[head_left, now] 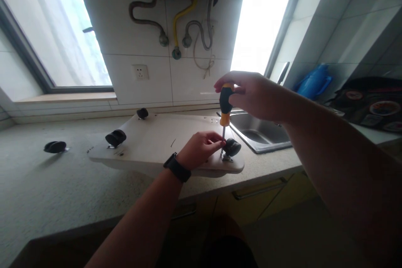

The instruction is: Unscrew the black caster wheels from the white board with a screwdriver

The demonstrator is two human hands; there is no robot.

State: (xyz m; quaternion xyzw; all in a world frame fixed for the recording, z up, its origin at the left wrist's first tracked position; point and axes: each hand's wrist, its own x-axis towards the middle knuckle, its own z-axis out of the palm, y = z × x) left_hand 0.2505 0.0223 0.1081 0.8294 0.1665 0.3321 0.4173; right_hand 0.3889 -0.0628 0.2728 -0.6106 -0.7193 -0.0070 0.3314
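My right hand [246, 92] is wrapped over the yellow-and-black handle of a screwdriver [225, 104], which stands upright. Lower down, my left hand [204, 146] pinches the screwdriver's shaft between thumb and fingertips. Its tip points into the metal plate of a black caster wheel [233, 147] at the right front corner of a white board [157, 134]; the screw itself is too small to make out. Two more casters, one at the left front [116, 137] and one at the back left [142, 113], sit on the board. A loose caster [55, 147] lies on the counter to the left.
A steel sink [260, 134] is set into the speckled counter [47, 184] behind the board's right end. Further right are a blue jug [314, 81] and a dark bag [370, 102]. Pipes [176, 21] hang on the tiled wall above a socket [140, 72].
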